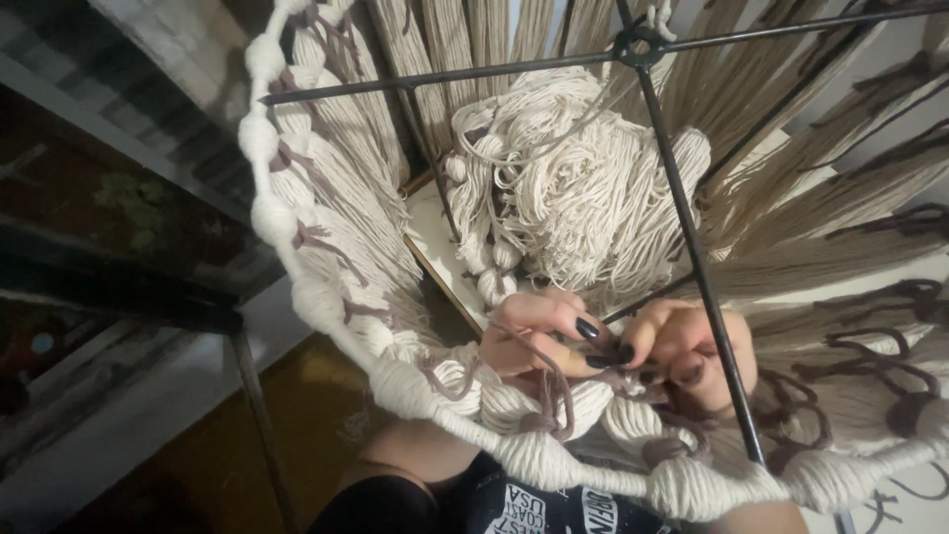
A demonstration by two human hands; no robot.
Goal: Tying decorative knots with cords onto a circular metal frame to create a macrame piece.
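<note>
At far left the background is dark and blurred; only a thin metal table leg (259, 425) against a yellowish floor can be made out. The cord-wrapped hoop (395, 381) curves down from upper left and along the bottom, its cream cotton bound in fat, soft lumps and cut off at the right edge. Thin mauve yarn (554, 396) loops over those lumps. The left hand (529, 341), nails painted black, pinches a strand of that yarn at the hoop's lower rim. A loose heap of cream cord (573, 188) sits above, inside the frame. The right hand (692, 356) is half hidden behind a black metal rod (692, 257), fingers curled tight; what they grip is unclear. Tan fringe (840, 218) fans rightward.
</note>
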